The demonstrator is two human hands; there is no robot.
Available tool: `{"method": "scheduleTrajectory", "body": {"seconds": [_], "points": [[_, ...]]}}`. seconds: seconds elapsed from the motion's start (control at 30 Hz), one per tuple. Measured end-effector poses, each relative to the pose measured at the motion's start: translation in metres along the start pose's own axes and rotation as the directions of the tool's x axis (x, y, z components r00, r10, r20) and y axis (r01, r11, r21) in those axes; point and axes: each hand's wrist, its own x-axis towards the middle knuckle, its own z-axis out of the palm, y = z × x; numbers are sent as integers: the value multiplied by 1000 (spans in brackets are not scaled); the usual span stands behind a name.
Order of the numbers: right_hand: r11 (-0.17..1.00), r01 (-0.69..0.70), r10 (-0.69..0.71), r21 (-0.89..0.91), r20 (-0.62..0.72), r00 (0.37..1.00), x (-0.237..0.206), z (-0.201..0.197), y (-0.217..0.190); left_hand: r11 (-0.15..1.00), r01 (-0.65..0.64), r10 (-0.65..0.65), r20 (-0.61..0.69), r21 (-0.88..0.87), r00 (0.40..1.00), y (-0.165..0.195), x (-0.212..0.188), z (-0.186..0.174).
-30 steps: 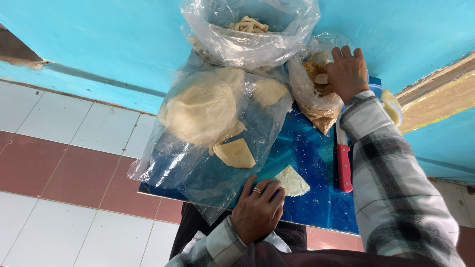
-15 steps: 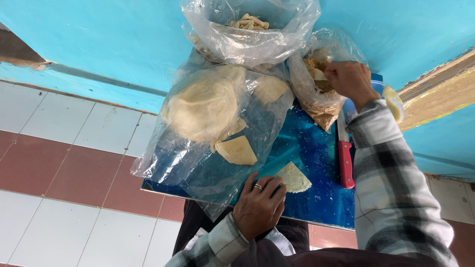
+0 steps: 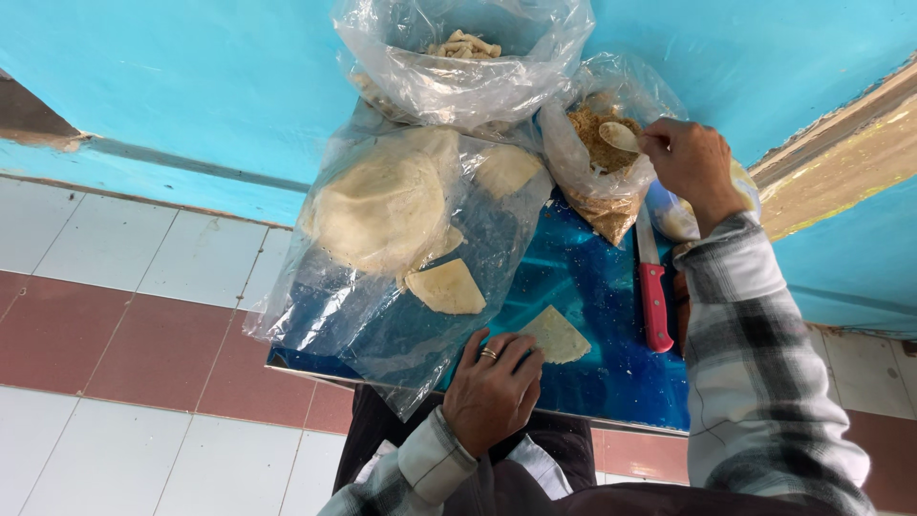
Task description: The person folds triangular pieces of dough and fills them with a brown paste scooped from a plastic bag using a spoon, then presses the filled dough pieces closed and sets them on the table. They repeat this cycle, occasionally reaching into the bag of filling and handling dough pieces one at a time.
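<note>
**Spoon lifted from the filling bag; pastry wedge held ready on the table**

Change noted: a second ago the right hand [image 3: 693, 162] was down inside the small clear bag of brown crumbly filling [image 3: 597, 158]. It has since come up to the bag's mouth, and a pale spoon [image 3: 619, 136] is now visible in its grip, bowl pointing toward nine o'clock over the filling. Whether the spoon carries any filling cannot be told from this view; the bowl looks pale and possibly bare. In my judgement the scooping stage is under way and nothing has yet reached the pastry.

Hand pose: the right hand is closed around the spoon handle, fingers curled, wrist bent, its plaid-sleeved forearm running down toward five o'clock. The left hand [image 3: 492, 387] lies knuckles-up at the near edge of the blue table [image 3: 611, 315], a ring on one finger; its half-curled fingertips press the near corner of a triangular dough piece [image 3: 557, 334], pinning rather than gripping it. It has barely shifted.

Surroundings: the dough piece lies at the table's centre front. At ten o'clock from it, a large clear bag [image 3: 382, 268] holds round flat sheets and another cut wedge. At twelve o'clock, a further bag of finished twisted pieces [image 3: 463, 48]. A red-handled knife [image 3: 654, 291] lies at three o'clock from the dough piece, untouched.
</note>
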Motion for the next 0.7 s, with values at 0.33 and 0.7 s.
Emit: {"method": "scheduleTrajectory", "body": {"seconds": [0.33,0.7], "points": [[884,81,1,-461,176,984,15,2,-26,1000,11,-11,11,-1,1000,1,1,-1],[977,-28,38,-210,43,998,25,18,-25,1000,-3,3,25,-13,1000,2,4,-8]]}}
